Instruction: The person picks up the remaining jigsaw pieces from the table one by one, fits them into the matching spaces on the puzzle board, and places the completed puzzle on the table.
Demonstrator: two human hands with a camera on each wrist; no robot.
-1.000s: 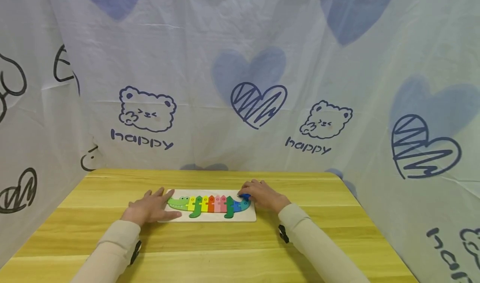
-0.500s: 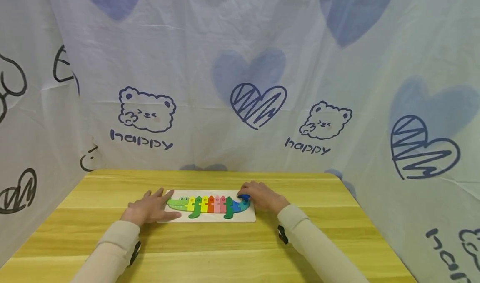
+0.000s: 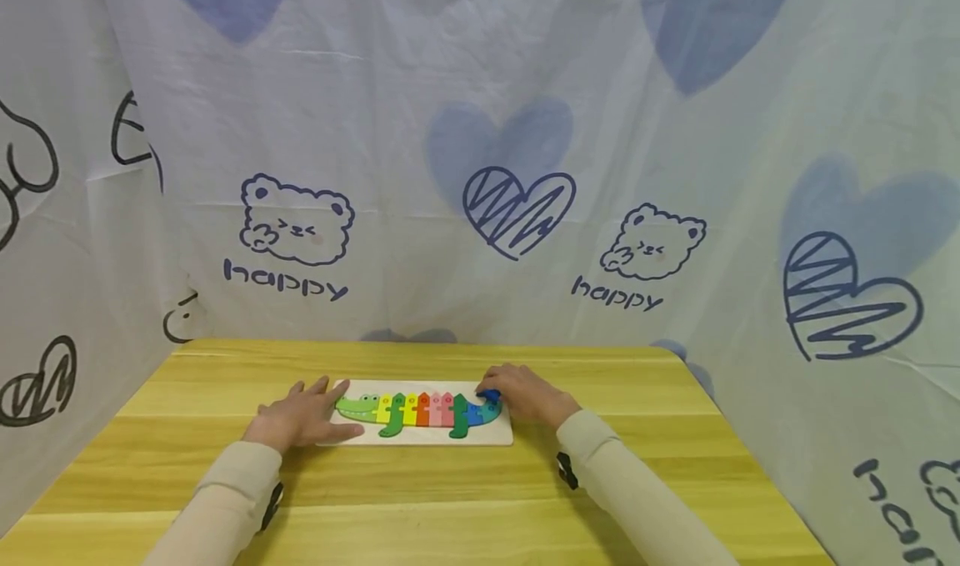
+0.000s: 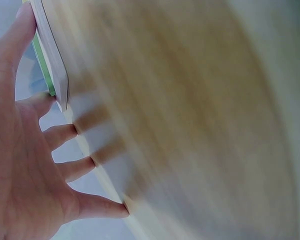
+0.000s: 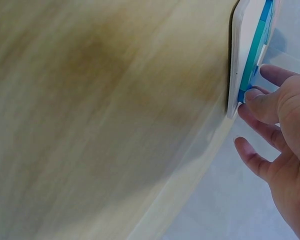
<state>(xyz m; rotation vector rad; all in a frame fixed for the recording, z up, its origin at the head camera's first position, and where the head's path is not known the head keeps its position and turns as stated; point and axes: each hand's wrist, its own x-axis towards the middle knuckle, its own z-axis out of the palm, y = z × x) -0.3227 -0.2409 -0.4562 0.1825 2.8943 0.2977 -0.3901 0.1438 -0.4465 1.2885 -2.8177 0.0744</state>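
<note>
A wooden crocodile puzzle (image 3: 423,409) lies on a pale board (image 3: 420,439), its coloured pieces running from a green head at left to blue pieces at right. My left hand (image 3: 296,416) spreads over the board's left end. Its thumb and index finger touch the board, while the other fingertips rest on the table, as the left wrist view shows. With thumb and fingers, my right hand (image 3: 532,395) pinches the dark blue tail-tip piece (image 3: 491,394) at the board's right end. Seen from the right wrist, the thumb lies against this blue piece (image 5: 243,95); whether it sits flat is unclear.
The board lies near the far side of a yellow wood-grain table (image 3: 390,499). Behind it hangs a white cloth (image 3: 405,283) printed with hearts and bears, and more cloth closes off both sides.
Both hands stay nearly where they were. The right hand keeps its pinch on the blue tail-tip piece, and the board has not visibly moved.
</note>
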